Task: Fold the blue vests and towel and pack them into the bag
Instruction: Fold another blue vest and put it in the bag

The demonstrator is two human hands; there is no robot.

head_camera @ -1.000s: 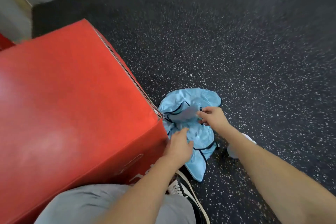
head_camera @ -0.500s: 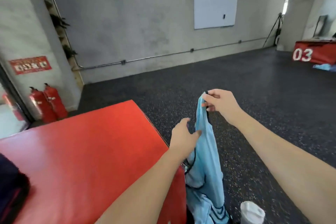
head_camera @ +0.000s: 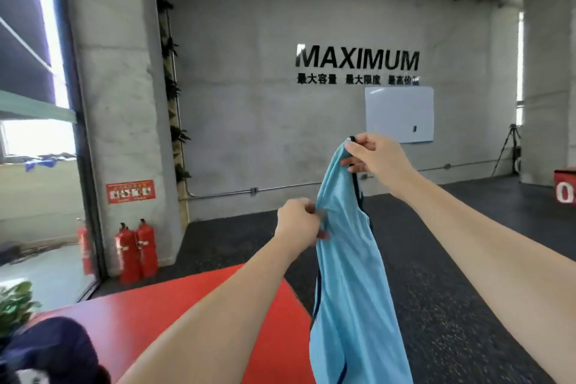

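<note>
We are finding the vest [head_camera: 349,284] unfolded, right hand [head_camera: 375,156] pinching its top, left hand [head_camera: 297,224] gripping just below; folding and packing outstanding.

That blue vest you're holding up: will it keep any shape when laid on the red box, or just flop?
Likely floppy: the blue vest hangs in long limp folds from the right hand. Probably light, since fingertip pinches by it and the left hand carry it. Its smooth sheen suggests it may slide on the red box.
</note>
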